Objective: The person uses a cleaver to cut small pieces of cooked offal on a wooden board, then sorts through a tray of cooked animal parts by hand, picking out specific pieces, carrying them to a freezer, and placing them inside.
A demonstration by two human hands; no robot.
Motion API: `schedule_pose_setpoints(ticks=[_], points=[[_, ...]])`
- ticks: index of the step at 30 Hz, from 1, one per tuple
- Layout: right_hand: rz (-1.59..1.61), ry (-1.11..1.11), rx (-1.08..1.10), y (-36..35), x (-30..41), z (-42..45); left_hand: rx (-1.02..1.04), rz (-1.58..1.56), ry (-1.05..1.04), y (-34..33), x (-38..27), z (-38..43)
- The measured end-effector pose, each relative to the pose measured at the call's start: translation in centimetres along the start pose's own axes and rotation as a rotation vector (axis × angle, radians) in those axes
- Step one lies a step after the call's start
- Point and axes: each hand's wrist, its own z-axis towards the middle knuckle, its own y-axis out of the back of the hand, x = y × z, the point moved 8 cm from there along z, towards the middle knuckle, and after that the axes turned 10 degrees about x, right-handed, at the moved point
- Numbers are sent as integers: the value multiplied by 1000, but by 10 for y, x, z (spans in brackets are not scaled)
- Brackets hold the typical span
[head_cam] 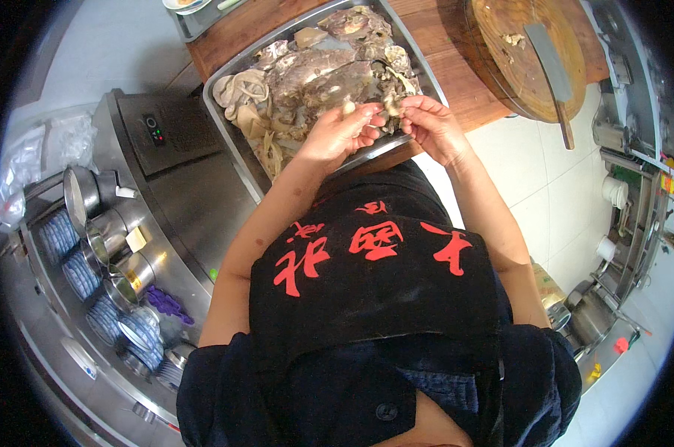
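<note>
A metal tray (434,89) lies before me, full of cooked-looking meat (337,84), in large brown slabs with darker ragged scraps at the right. Pale folded pieces that look like tripe (242,92) lie along its left side. Over the tray's near right corner, my left hand (342,134) and my right hand (437,128) pinch a small ragged scrap of meat (392,106) between their fingertips. A whitish bit shows beside my left thumb; whether it is held there, I cannot tell.
A wooden table (443,50) bears the tray and a round wooden chopping board (499,72). On the board rest a cleaver (549,64), its handle over the edge, and small meat scraps (514,39). At left stands a steel counter (191,201) with pots (107,232) and stacked bowls (82,274).
</note>
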Motion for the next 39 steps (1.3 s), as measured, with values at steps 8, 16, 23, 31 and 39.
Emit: schedule_pose_setpoints(ticks=[8,16,23,31,39], points=[[-244,53,71,-15,-6,7,6,-60,-63,5,0,1],[-448,29,112,-24,-14,12,-42,-73,-43,10,3,-4],[-97,-208,-26,-18,-35,3,-27,-243,2,14,13,-4],[-101,-134,-28,-24,-35,7,-94,-254,13,20,13,-4],[-419,-126,61,-27,-57,8,-173,-96,-22,37,19,-23]])
